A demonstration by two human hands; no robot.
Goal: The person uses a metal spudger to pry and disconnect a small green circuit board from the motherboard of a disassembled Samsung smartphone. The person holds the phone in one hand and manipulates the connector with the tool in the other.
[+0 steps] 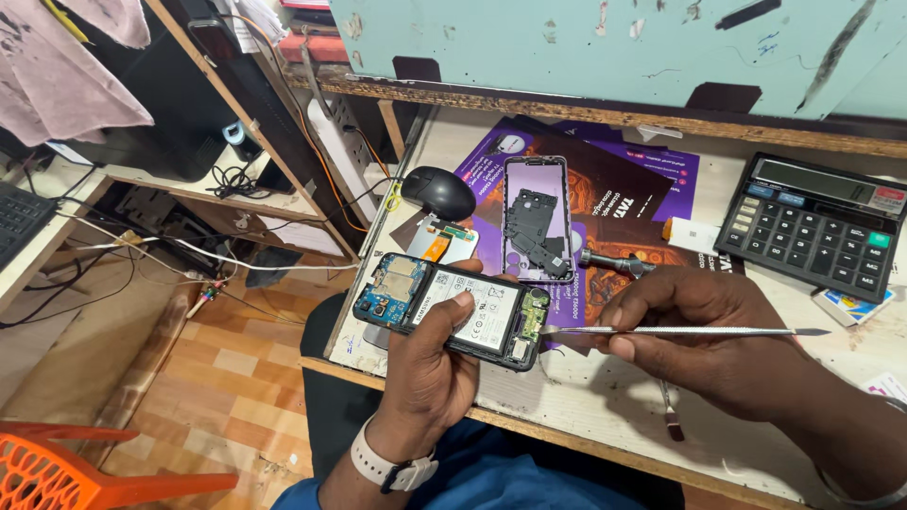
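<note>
Left hand (pixel 430 364) clamps opened phone (pixel 452 314); right hand (pixel 704 331) pinches metal spudger (pixel 680 331), tip at board end beside left thumb; looks mid-pry, next needs gentle leverage

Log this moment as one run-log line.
left hand: holds opened phone | right hand: holds metal pry tool, tip at phone's lower board | nearby: phone frame, calculator

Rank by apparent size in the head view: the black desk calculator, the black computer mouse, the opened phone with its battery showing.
1. Black desk calculator and opened phone: alike; the phone lies nearer the camera.
2. Black computer mouse.
</note>
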